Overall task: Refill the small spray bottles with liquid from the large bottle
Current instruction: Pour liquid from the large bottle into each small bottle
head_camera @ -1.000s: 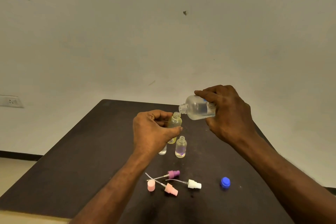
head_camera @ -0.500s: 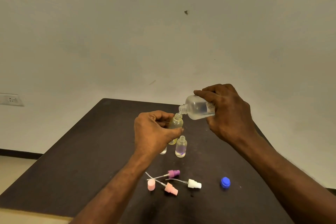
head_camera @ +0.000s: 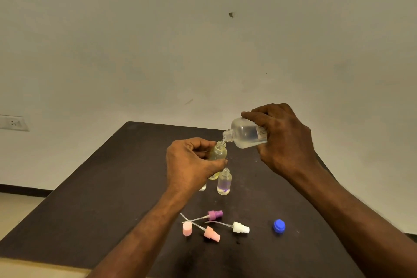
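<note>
My right hand [head_camera: 285,140] grips the large clear bottle [head_camera: 244,134], tipped with its open neck down to the left. The neck touches the mouth of a small yellowish spray bottle [head_camera: 219,152], which my left hand [head_camera: 190,162] holds upright above the table. A second small clear bottle [head_camera: 224,182] stands open on the dark table [head_camera: 90,198] just below. Part of another small bottle [head_camera: 202,187] shows behind my left wrist.
Near the front of the table lie a purple spray head [head_camera: 214,215], a pink spray head [head_camera: 211,233], a white spray head [head_camera: 240,227], a pink cap [head_camera: 187,228] and a blue cap [head_camera: 279,225]. A wall socket [head_camera: 14,122] sits at far left.
The large bottle has tipped further, its neck dropping onto the small bottle's mouth. My left hand has shifted slightly right with the small bottle.
</note>
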